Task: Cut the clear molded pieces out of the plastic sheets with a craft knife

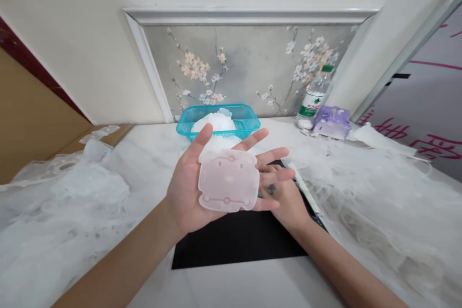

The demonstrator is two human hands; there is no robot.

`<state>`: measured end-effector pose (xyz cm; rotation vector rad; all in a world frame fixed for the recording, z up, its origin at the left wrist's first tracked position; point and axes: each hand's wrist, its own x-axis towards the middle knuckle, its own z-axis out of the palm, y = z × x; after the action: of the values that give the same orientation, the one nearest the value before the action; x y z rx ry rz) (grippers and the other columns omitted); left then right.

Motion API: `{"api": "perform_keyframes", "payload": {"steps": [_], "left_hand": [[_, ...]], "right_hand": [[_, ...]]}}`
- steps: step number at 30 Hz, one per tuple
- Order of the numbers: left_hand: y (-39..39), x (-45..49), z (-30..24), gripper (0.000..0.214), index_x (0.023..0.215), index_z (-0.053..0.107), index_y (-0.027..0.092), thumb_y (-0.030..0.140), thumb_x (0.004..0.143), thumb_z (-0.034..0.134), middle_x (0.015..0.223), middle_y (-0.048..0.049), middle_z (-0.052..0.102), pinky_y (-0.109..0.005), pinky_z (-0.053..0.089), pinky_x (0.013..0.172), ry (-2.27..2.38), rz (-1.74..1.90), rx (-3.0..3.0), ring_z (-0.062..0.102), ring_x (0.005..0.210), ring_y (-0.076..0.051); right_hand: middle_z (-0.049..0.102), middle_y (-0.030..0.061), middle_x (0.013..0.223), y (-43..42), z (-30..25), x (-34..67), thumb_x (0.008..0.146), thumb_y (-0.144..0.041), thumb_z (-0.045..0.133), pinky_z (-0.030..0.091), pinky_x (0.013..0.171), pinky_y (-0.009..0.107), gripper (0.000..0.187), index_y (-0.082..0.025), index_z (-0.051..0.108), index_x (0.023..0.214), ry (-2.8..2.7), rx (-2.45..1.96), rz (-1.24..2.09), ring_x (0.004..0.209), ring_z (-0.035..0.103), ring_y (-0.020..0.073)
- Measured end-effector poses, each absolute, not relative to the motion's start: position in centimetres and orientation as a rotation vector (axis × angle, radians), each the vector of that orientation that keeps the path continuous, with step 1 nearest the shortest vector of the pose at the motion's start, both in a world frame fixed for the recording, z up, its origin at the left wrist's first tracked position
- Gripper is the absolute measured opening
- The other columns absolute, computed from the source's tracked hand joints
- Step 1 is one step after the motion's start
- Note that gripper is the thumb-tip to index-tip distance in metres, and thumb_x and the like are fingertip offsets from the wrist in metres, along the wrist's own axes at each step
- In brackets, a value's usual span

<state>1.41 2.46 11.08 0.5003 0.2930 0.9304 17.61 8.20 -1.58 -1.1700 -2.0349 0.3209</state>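
A translucent pale pink plastic plate with rounded corners, raised ridges and small holes lies flat on the palm of my left hand. The fingers of that hand are spread, with the thumb up beside the plate. My right hand holds nothing and sits behind and below the left, its fingers reaching under my left fingers. A black mat lies beneath both hands. A thin white stick lies just beyond my right hand.
A turquoise plastic basket holds white fluffy material at the back of the white table. A water bottle and a purple tissue pack stand back right. White netting is heaped on both sides.
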Motion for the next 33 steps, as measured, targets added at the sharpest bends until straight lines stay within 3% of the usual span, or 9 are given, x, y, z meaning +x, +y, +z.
{"api": "perform_keyframes", "payload": {"steps": [10, 14, 18, 25, 29, 33], "left_hand": [[3.1, 1.0, 10.3, 0.068, 0.138, 0.035, 0.018, 0.061, 0.086, 0.028, 0.14, -0.0175, 0.04, -0.056, 0.037, 0.091, 0.299, 0.965, 0.484, 0.036, 0.127, -0.04], [4.0, 0.6, 9.2, 0.062, 0.133, 0.042, 0.018, 0.057, 0.085, 0.035, 0.135, -0.0169, 0.046, -0.058, 0.031, 0.096, 0.461, 1.026, 0.449, 0.04, 0.125, -0.038], [5.1, 0.1, 8.0, 0.05, 0.124, 0.05, 0.013, 0.043, 0.088, 0.034, 0.124, -0.0154, 0.056, -0.053, 0.036, 0.095, 0.829, 1.173, 0.319, 0.051, 0.116, -0.031], [4.4, 1.8, 6.2, 0.049, 0.12, 0.052, 0.012, 0.044, 0.086, 0.038, 0.102, -0.0154, 0.065, -0.048, 0.045, 0.084, 0.772, 1.001, 0.167, 0.063, 0.092, -0.03], [3.6, 2.8, 6.5, 0.056, 0.125, 0.048, 0.008, 0.046, 0.085, 0.042, 0.106, -0.0175, 0.064, -0.041, 0.041, 0.093, 0.657, 0.963, 0.15, 0.062, 0.098, -0.029], [3.5, 2.4, 7.4, 0.056, 0.128, 0.046, 0.008, 0.045, 0.086, 0.041, 0.115, -0.0187, 0.06, -0.042, 0.038, 0.097, 0.511, 1.001, 0.251, 0.057, 0.108, -0.03]], "right_hand": [[0.061, 0.0025, 0.079, 7.8, -1.1, 17.9, 0.087, -0.024, 0.046, 0.051, 0.062, 0.028, 0.008, -0.021, 0.052, 0.088, -1.702, -1.041, 0.186, 0.068, 0.06, 0.0145], [0.062, 0.003, 0.079, 7.5, -0.7, 17.7, 0.086, -0.029, 0.05, 0.052, 0.056, 0.026, 0.01, -0.019, 0.053, 0.088, -1.509, -1.088, 0.199, 0.064, 0.064, 0.0142], [0.061, 0.0011, 0.075, 7.4, -0.6, 17.6, 0.085, -0.029, 0.054, 0.05, 0.051, 0.023, 0.01, -0.019, 0.051, 0.087, -1.414, -1.091, 0.212, 0.059, 0.064, 0.0133], [0.07, 0.0036, 0.081, 5.1, -0.7, 16.6, 0.083, -0.018, 0.052, 0.053, 0.059, 0.025, 0.009, -0.022, 0.056, 0.091, -1.739, -0.899, 0.021, 0.07, 0.069, 0.017], [0.071, 0.0038, 0.089, 3.4, 0.3, 16.0, 0.079, -0.008, 0.049, 0.054, 0.078, 0.029, 0.027, -0.022, 0.055, 0.101, -1.987, -0.482, 0.003, 0.094, 0.066, 0.0183], [0.068, 0.0082, 0.098, 3.3, 1.3, 17.0, 0.079, -0.024, 0.053, 0.054, 0.081, 0.039, 0.028, -0.022, 0.05, 0.106, -1.964, -0.45, -0.061, 0.101, 0.063, 0.0239]]}}
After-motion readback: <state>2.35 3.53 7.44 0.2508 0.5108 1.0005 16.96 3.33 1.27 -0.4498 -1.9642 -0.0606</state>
